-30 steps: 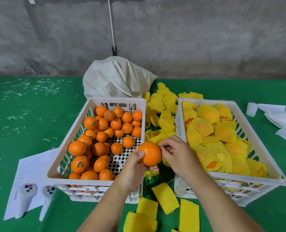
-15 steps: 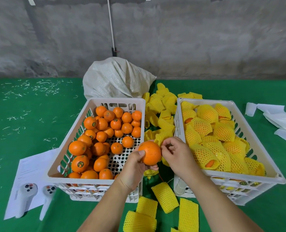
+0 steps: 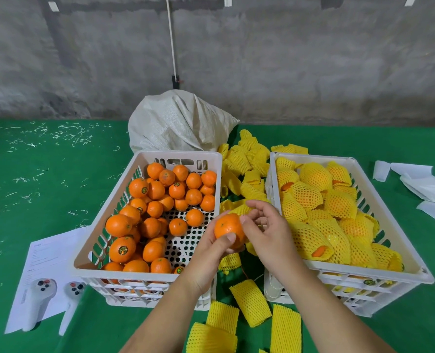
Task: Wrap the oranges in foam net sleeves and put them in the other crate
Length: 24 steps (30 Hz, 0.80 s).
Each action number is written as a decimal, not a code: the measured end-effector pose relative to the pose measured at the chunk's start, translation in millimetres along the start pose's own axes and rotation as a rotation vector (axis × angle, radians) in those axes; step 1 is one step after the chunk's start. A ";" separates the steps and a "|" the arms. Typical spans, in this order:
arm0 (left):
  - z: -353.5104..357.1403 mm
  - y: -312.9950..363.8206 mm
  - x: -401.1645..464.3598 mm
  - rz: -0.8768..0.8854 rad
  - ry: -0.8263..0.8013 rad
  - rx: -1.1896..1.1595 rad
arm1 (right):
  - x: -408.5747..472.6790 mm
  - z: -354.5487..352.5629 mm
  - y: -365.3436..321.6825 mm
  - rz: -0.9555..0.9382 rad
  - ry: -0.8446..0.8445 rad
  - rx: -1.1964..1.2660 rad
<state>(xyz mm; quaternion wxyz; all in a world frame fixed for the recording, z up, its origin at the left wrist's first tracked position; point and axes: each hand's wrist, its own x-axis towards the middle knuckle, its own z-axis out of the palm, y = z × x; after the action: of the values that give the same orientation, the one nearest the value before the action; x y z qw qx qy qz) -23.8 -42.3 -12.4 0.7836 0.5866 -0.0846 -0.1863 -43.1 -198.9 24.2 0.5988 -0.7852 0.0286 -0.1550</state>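
My left hand (image 3: 211, 253) grips a bare orange (image 3: 228, 229) in the gap between the two white crates. My right hand (image 3: 267, 231) is right beside it, fingers loosely spread and touching the fruit's right side; a yellow foam net sleeve (image 3: 239, 209) shows just behind the fingertips, and I cannot tell if the hand holds it. The left crate (image 3: 124, 275) holds several bare oranges. The right crate (image 3: 364, 272) is filled with oranges wrapped in yellow net. Loose sleeves (image 3: 249, 301) lie on the green table in front.
More yellow sleeves (image 3: 247, 159) are heaped between the crates at the back, by a white woven sack (image 3: 178, 123). Two white controllers (image 3: 37, 304) rest on a paper sheet at the left. White paper pieces (image 3: 420, 182) lie at the right. A concrete wall stands behind.
My right hand has opened its pinch and spread its fingers against the orange. The orange stays in my left hand at nearly the same spot.
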 end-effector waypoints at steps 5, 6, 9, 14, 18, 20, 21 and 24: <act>-4.3 -3.5 1.5 -0.007 0.007 0.031 | 4.9 -12.5 1.4 0.019 -0.079 -0.059; -3.7 -3.1 1.6 -0.010 -0.001 0.054 | 5.9 -14.9 0.5 0.017 -0.075 -0.079; 0.4 -2.3 0.0 0.027 -0.010 0.116 | 6.5 -17.5 -2.1 -0.007 -0.063 -0.165; 2.9 -4.7 -0.9 0.084 0.050 0.141 | 2.5 -16.0 -6.5 -0.151 -0.036 -0.321; 2.8 -5.4 1.0 0.109 0.089 0.131 | -2.1 -10.1 -5.0 -0.231 -0.001 -0.348; 3.4 -5.8 1.1 0.124 0.102 0.128 | -4.6 -9.1 -3.8 -0.222 -0.015 -0.330; 3.7 -6.2 1.1 0.128 0.103 0.128 | -5.5 -9.1 -3.9 -0.225 -0.022 -0.329; 4.0 -8.2 2.2 0.144 0.114 0.134 | -7.3 -10.2 -5.2 -0.278 0.009 -0.348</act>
<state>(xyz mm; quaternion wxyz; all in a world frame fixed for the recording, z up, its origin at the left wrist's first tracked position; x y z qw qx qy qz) -24.8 -48.7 -19.2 0.7574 0.6398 -0.0939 -0.0899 -53.5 -205.3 30.0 0.4268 -0.8724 -0.0509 -0.2325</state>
